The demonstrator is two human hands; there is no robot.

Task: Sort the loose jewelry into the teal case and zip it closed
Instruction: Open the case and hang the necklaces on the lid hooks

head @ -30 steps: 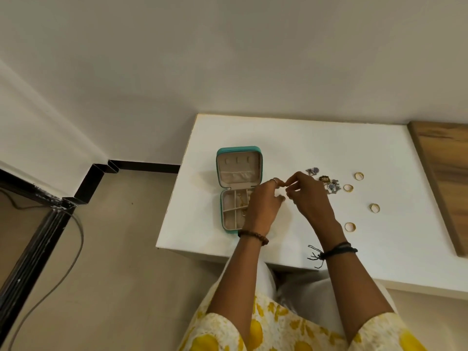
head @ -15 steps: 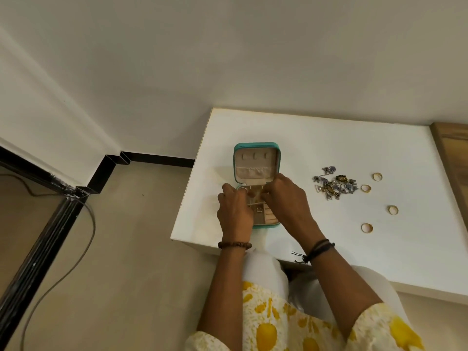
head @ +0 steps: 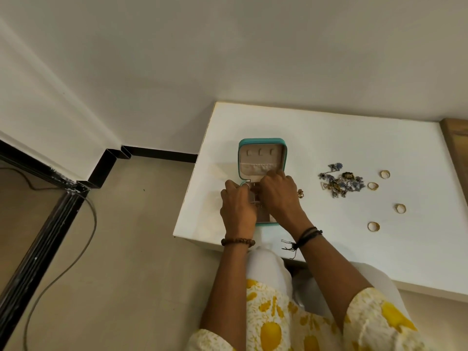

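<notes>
- At the near left corner of a white worktop (head: pixel 329 138), a small teal case (head: pixel 262 141) lies open, its lid propped toward the wall and its divided tray toward the person.
- Both hands are over the tray. The left hand (head: pixel 238 209) covers its left side and the right hand (head: pixel 279 196) its right, fingers curled down into the compartments.
- The fingertips meet over the middle of the tray, as if setting in a small piece, but what they hold is hidden, so I cannot tell whether either hand grips anything.
- A tangled heap of blue and gold jewelry (head: pixel 340 182) waits on the worktop, well to the right of the case.
- Four gold rings lie loose around that heap: one beyond it (head: pixel 384 174), one just beside it (head: pixel 372 185), one nearer the person (head: pixel 400 208) and one nearest (head: pixel 373 226).
- A small gold piece (head: pixel 300 193) sits just beside the right hand, outside the case.
- To do this step well, I judge the piece should be seated fully inside one compartment before the fingers release.
- The case is light, so one hand should steady it.
- Much remains outside, so zipping is some way off.
</notes>
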